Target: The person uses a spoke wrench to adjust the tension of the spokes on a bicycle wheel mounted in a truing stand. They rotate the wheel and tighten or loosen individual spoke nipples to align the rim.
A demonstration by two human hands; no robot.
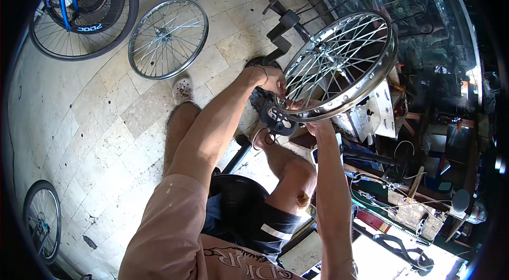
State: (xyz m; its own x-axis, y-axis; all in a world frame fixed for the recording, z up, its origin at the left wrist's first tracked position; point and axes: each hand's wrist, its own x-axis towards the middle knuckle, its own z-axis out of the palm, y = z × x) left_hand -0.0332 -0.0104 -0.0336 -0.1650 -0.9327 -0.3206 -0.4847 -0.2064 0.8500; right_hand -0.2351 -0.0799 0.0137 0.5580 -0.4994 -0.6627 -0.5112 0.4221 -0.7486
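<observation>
A silver bicycle wheel (393, 47), bare of any tyre, is mounted upright by its hub in a dark truing stand (284, 27). Its spokes cross between hub and rim. My left hand (272, 80) is at the wheel's near left edge, by the rim and spokes, with its fingers drawn together; whatever they pinch is too small or hidden to name. From below, my right hand (319, 127) wraps the lower rim, and some of its fingers reach in among the spokes. The rim hides part of that hand.
Another tyreless wheel (204, 41) lies on the tiled floor (122, 121). At upper left is a blue bicycle frame (64, 2) with tyred wheels; a small wheel (41, 221) is at lower left. A cluttered workbench (413, 208) runs along the right side.
</observation>
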